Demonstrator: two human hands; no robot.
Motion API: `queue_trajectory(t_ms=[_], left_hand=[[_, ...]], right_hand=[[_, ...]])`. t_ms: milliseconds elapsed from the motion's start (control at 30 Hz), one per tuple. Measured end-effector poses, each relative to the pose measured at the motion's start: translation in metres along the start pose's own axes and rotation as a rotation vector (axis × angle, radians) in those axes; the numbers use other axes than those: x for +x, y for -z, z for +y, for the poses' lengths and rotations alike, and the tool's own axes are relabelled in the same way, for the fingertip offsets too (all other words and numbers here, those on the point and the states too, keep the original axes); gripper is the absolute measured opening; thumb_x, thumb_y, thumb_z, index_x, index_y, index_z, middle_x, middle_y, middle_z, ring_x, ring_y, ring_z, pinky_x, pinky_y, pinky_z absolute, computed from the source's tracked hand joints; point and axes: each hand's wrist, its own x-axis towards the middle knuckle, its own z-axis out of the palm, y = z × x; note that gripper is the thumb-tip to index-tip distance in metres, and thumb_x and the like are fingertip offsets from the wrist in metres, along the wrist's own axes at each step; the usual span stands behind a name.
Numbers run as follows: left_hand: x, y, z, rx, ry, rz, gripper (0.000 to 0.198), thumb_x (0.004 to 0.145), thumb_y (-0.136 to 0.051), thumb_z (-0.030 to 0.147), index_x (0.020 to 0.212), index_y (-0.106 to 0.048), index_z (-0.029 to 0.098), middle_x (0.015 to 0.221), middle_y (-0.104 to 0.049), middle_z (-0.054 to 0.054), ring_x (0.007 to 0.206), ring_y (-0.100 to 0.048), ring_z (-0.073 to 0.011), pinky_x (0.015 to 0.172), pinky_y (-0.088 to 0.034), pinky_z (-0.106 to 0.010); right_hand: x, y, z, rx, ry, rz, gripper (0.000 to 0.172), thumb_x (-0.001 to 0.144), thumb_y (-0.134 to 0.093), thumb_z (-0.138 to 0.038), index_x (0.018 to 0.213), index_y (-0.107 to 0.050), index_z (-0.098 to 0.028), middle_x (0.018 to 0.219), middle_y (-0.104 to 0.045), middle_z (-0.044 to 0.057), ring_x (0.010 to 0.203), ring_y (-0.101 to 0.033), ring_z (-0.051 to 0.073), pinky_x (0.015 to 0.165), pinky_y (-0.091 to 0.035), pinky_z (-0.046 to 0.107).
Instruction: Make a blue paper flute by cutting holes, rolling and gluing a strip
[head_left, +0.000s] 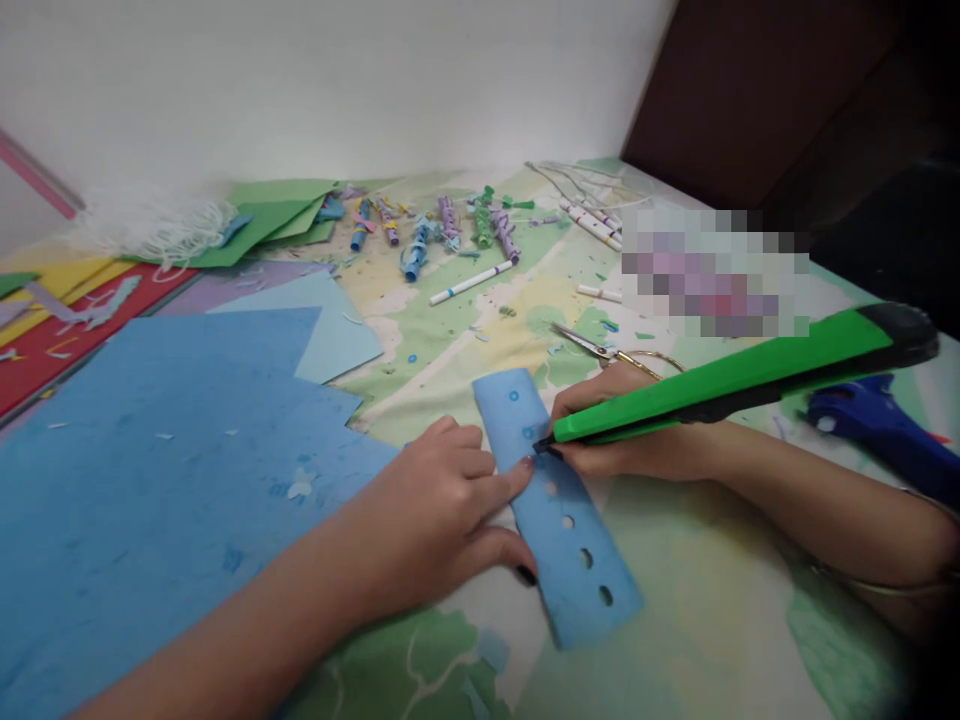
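Note:
A blue strip [555, 575] lies slanted on the table, with a row of round holes along its lower half and small circles marked on its upper half. My left hand [457, 500] holds it down, index fingertip and thumb on the strip, the other fingers curled. In my right hand [622, 425] is a green utility knife [720, 375], gripped near its front end. Its dark tip meets the strip beside my left index fingertip; the blade itself is hard to make out. Scissors [600, 345] with gold handles lie just beyond my right hand.
Large blue sheets [187, 430] cover the left side. Behind them are green sheets [285, 215] and white string [150, 225]. Several small decorated rolls [416, 250] and a marker [472, 283] lie at the back. A blue glue gun [885, 430] is at right. Scraps are scattered about.

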Motion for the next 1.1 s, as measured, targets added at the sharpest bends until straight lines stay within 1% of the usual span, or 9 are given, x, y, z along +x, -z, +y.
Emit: queue_trajectory(t_ms=[133, 233, 300, 467, 567, 700, 833, 967, 1100], left_hand=[[0.003, -0.004, 0.012, 0.086, 0.035, 0.154, 0.042, 0.078, -0.053, 0.049, 0.099, -0.064, 0.015, 0.083, -0.057, -0.011, 0.085, -0.051, -0.0241, 0.072, -0.042, -0.04], [0.001, -0.005, 0.015, 0.127, 0.005, 0.224, 0.041, 0.077, -0.055, 0.047, 0.101, -0.062, 0.014, 0.106, -0.056, -0.016, 0.103, -0.05, -0.0296, 0.082, -0.044, -0.047], [0.0, -0.008, 0.014, 0.159, -0.034, 0.234, 0.043, 0.08, -0.053, 0.046, 0.105, -0.061, 0.012, 0.111, -0.057, -0.017, 0.108, -0.051, -0.0299, 0.088, -0.044, -0.048], [-0.003, -0.016, 0.013, 0.222, -0.081, 0.212, 0.047, 0.083, -0.048, 0.044, 0.111, -0.057, 0.008, 0.112, -0.06, -0.017, 0.111, -0.052, -0.028, 0.095, -0.043, -0.047], [-0.003, -0.022, 0.012, 0.214, -0.075, 0.255, 0.049, 0.082, -0.049, 0.045, 0.109, -0.058, 0.006, 0.111, -0.061, -0.019, 0.112, -0.052, -0.0289, 0.096, -0.043, -0.047], [-0.004, -0.026, 0.012, 0.203, -0.045, 0.288, 0.048, 0.081, -0.05, 0.047, 0.11, -0.058, 0.009, 0.113, -0.061, -0.016, 0.114, -0.05, -0.0278, 0.097, -0.043, -0.047], [-0.003, -0.022, 0.012, 0.201, -0.049, 0.268, 0.048, 0.081, -0.05, 0.046, 0.111, -0.058, 0.009, 0.112, -0.061, -0.016, 0.113, -0.052, -0.0277, 0.096, -0.044, -0.047], [-0.002, -0.015, 0.012, 0.214, -0.069, 0.232, 0.047, 0.082, -0.049, 0.045, 0.11, -0.059, 0.009, 0.112, -0.061, -0.016, 0.111, -0.053, -0.0272, 0.094, -0.045, -0.045], [0.001, -0.019, 0.018, 0.305, -0.068, 0.308, 0.044, 0.082, -0.05, 0.044, 0.101, -0.063, 0.007, 0.104, -0.065, -0.017, 0.103, -0.059, -0.0276, 0.089, -0.05, -0.043]], right_hand=[[0.0, -0.001, 0.002, 0.056, -0.003, -0.036, 0.008, 0.068, -0.057, -0.023, 0.065, -0.061, -0.017, 0.053, -0.055, -0.005, 0.049, -0.046, 0.007, 0.044, -0.031, 0.018], [-0.001, -0.001, 0.003, 0.053, 0.028, -0.033, 0.006, 0.067, -0.056, -0.021, 0.064, -0.059, -0.017, 0.053, -0.053, -0.005, 0.047, -0.043, 0.006, 0.043, -0.029, 0.018], [-0.001, -0.002, 0.002, 0.02, 0.042, -0.01, 0.007, 0.067, -0.055, -0.021, 0.063, -0.058, -0.017, 0.052, -0.051, -0.005, 0.046, -0.04, 0.006, 0.043, -0.028, 0.018], [-0.002, -0.004, 0.001, -0.051, 0.029, 0.021, 0.008, 0.067, -0.056, -0.023, 0.061, -0.057, -0.017, 0.049, -0.047, -0.005, 0.045, -0.036, 0.005, 0.043, -0.027, 0.019], [-0.004, -0.005, 0.002, -0.055, 0.031, 0.037, 0.009, 0.066, -0.056, -0.024, 0.06, -0.057, -0.017, 0.048, -0.047, -0.005, 0.044, -0.035, 0.005, 0.044, -0.027, 0.019], [-0.006, -0.008, 0.006, -0.097, 0.04, 0.056, 0.01, 0.067, -0.055, -0.024, 0.06, -0.055, -0.017, 0.048, -0.046, -0.005, 0.044, -0.034, 0.006, 0.046, -0.025, 0.021], [-0.006, -0.008, 0.009, -0.093, 0.064, 0.042, 0.01, 0.068, -0.055, -0.025, 0.061, -0.055, -0.018, 0.048, -0.047, -0.005, 0.044, -0.033, 0.006, 0.046, -0.025, 0.022], [-0.005, -0.005, 0.003, -0.103, 0.033, 0.036, 0.01, 0.067, -0.055, -0.024, 0.059, -0.055, -0.018, 0.048, -0.047, -0.005, 0.044, -0.034, 0.006, 0.047, -0.026, 0.021], [-0.002, -0.001, -0.004, -0.083, -0.012, -0.003, 0.008, 0.067, -0.055, -0.022, 0.062, -0.058, -0.017, 0.051, -0.051, -0.003, 0.046, -0.039, 0.007, 0.046, -0.029, 0.021]])
